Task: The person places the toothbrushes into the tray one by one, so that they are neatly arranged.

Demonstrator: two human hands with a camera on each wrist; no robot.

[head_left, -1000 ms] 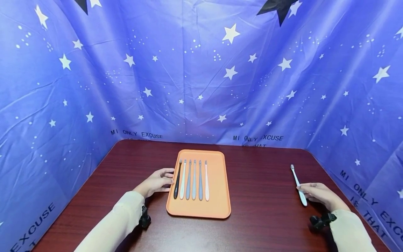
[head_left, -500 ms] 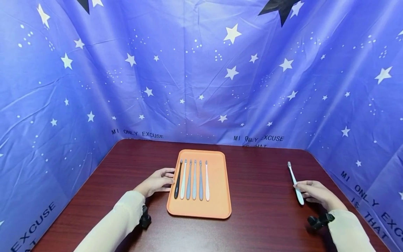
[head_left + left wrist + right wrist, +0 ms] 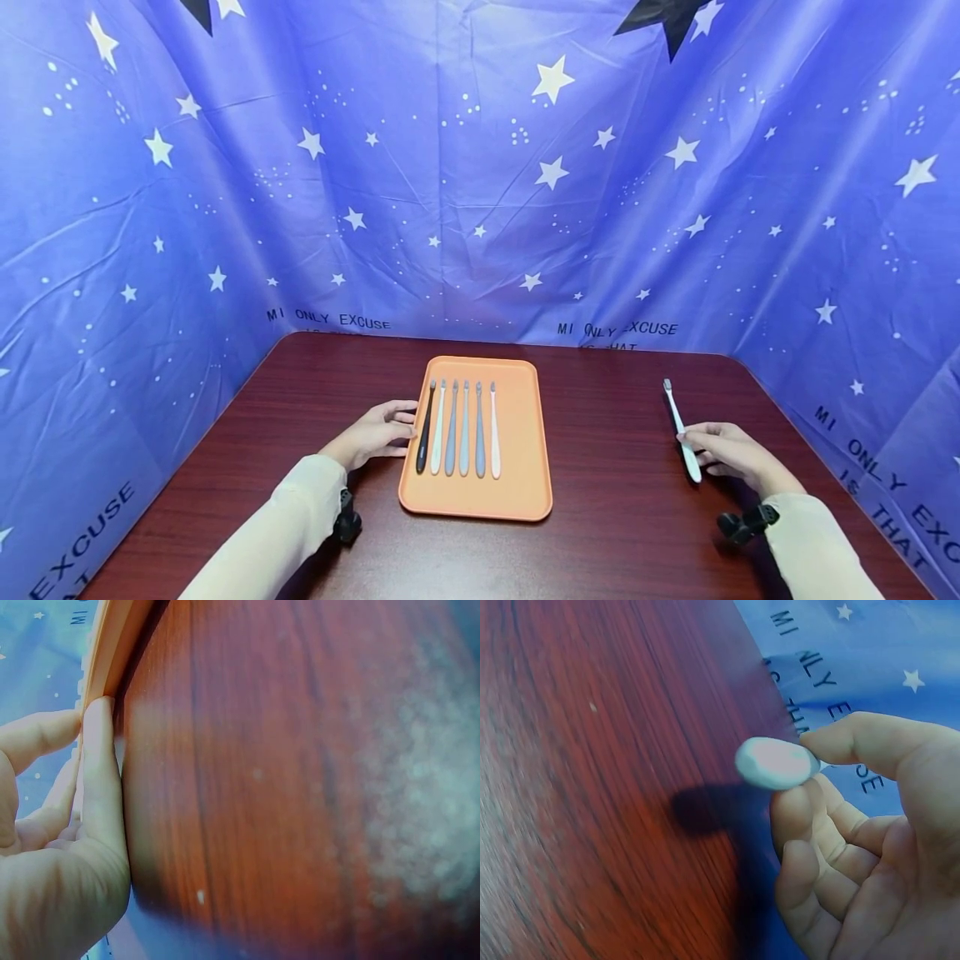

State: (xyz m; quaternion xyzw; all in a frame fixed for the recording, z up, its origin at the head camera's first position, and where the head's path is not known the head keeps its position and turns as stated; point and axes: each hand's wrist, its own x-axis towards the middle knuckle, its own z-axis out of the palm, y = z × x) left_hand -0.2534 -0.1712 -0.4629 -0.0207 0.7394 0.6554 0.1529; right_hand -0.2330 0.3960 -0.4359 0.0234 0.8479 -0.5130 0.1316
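An orange tray (image 3: 517, 492) lies mid-table holding several toothbrushes (image 3: 459, 427) side by side, one black, the others grey, blue and white. My left hand (image 3: 375, 432) rests on the table with straight fingers touching the tray's left rim (image 3: 112, 645). My right hand (image 3: 723, 454) pinches a white toothbrush (image 3: 681, 433) by its handle between thumb and fingers, lifted off the table on the right, bristle end pointing away. The right wrist view shows the handle's rounded end (image 3: 776, 762) between my thumb and forefinger.
The dark red wooden table (image 3: 622, 433) is enclosed on three sides by a blue star-printed cloth (image 3: 480, 167). Bare wood lies between the tray and my right hand. Black wrist camera mounts (image 3: 738, 523) show at both sleeves.
My right hand has lifted the white toothbrush and carried it left, toward the tray. My left hand has stayed against the tray's rim.
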